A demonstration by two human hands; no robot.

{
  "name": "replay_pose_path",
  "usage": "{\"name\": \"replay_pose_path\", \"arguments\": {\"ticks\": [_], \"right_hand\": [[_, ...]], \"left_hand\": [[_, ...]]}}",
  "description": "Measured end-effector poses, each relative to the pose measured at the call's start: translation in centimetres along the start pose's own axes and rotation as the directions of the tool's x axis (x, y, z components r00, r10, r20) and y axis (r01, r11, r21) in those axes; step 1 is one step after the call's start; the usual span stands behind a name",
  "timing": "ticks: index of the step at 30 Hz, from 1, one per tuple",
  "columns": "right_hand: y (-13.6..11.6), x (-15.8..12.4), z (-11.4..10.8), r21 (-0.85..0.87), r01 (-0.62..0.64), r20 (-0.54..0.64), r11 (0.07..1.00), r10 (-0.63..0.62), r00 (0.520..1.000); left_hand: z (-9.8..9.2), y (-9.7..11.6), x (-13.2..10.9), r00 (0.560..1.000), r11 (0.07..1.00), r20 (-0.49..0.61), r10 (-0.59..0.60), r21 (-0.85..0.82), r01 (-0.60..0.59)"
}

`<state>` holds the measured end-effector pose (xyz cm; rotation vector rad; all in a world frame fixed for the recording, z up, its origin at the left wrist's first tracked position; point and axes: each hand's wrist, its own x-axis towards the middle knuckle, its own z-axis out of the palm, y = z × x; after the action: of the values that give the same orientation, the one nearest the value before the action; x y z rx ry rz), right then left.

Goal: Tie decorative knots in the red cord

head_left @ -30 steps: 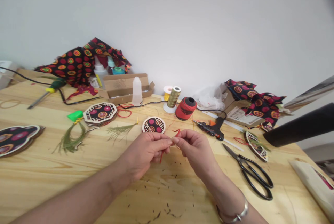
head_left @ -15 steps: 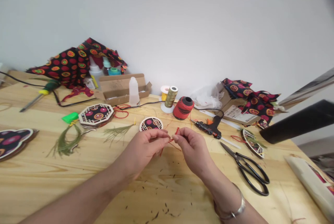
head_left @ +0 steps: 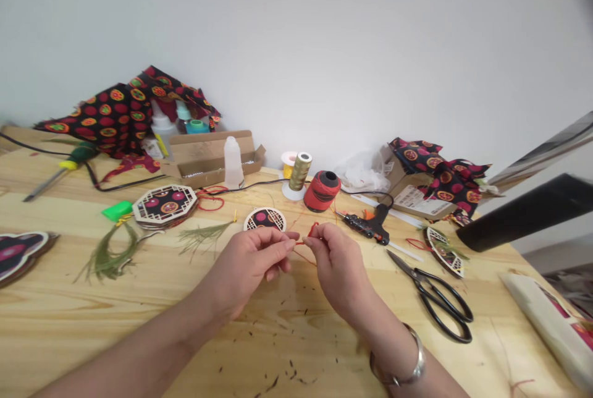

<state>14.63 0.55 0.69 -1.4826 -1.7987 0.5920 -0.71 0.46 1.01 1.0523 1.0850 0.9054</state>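
Between my two hands runs a red cord (head_left: 299, 243), pinched at both sides. My left hand (head_left: 254, 256) is closed, thumb against forefinger, on one part of it. My right hand (head_left: 337, 259) is closed on another part, and a small red loop stands up above its fingertips. Just behind my left fingers lies a round wooden ornament (head_left: 265, 219) with dark patterned fabric, its lower edge hidden by the hand. A spool of red thread (head_left: 323, 191) stands beyond my right hand, with a gold thread cone (head_left: 301, 171) beside it.
Black-handled scissors (head_left: 440, 296) and a glue gun (head_left: 368, 225) lie to the right. On the left are an octagonal ornament (head_left: 165, 205), a green tassel (head_left: 111, 253) and a screwdriver (head_left: 62, 169). A white bottle (head_left: 233, 163) stands by an open cardboard box (head_left: 204, 160). Dark scraps litter the front.
My hands stay close together on the red cord. A short stretch of cord now shows between the fingertips, and the red loop sits higher over my right fingers. The view has shifted slightly.
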Motion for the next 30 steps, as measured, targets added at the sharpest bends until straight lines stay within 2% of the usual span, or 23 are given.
{"name": "replay_pose_path", "arguments": {"ticks": [3,6,9,12,14,18,21,24,26,30], "right_hand": [[-0.06,0.02,0.03,-0.024,-0.009,0.003,1.000,0.009,1.000],[-0.11,0.09,0.00,-0.018,-0.015,-0.011,1.000,0.014,1.000],[-0.09,0.14,-0.10,0.021,-0.002,-0.048,1.000,0.003,0.999],[-0.06,0.19,-0.28,0.121,-0.031,-0.044,0.992,0.037,0.998],[-0.08,0.26,-0.40,0.199,-0.073,-0.015,0.977,0.077,0.997],[-0.21,0.43,-0.48,0.303,-0.135,0.037,0.943,0.130,0.991],[-0.26,0.50,-0.46,0.335,-0.148,0.045,0.930,0.141,0.989],[-0.25,0.53,-0.46,0.347,-0.149,0.034,0.926,0.146,0.989],[-0.29,0.53,-0.44,0.353,-0.155,0.039,0.923,0.151,0.988],[-0.48,0.42,-0.30,0.420,-0.205,0.097,0.884,0.180,0.979]], "left_hand": [[-0.02,0.01,-0.09,0.999,1.000,0.035,0.009,0.024,-0.010],[0.01,0.08,-0.19,0.997,0.993,0.077,0.005,0.118,-0.014],[0.20,0.22,-0.28,0.998,0.973,0.043,0.035,0.226,-0.044],[0.46,0.20,-0.39,0.988,0.935,-0.016,0.153,0.327,-0.139],[0.59,0.01,-0.45,0.966,0.888,-0.014,0.257,0.398,-0.231],[0.72,-0.44,-0.53,0.905,0.762,0.055,0.421,0.520,-0.386],[0.72,-0.55,-0.63,0.870,0.696,0.067,0.489,0.571,-0.435],[0.63,-0.57,-0.79,0.843,0.666,0.020,0.538,0.602,-0.440],[0.56,-0.59,-0.85,0.865,0.700,0.016,0.501,0.581,-0.416],[0.58,-0.65,-0.75,0.942,0.820,0.091,0.324,0.469,-0.328]]}}
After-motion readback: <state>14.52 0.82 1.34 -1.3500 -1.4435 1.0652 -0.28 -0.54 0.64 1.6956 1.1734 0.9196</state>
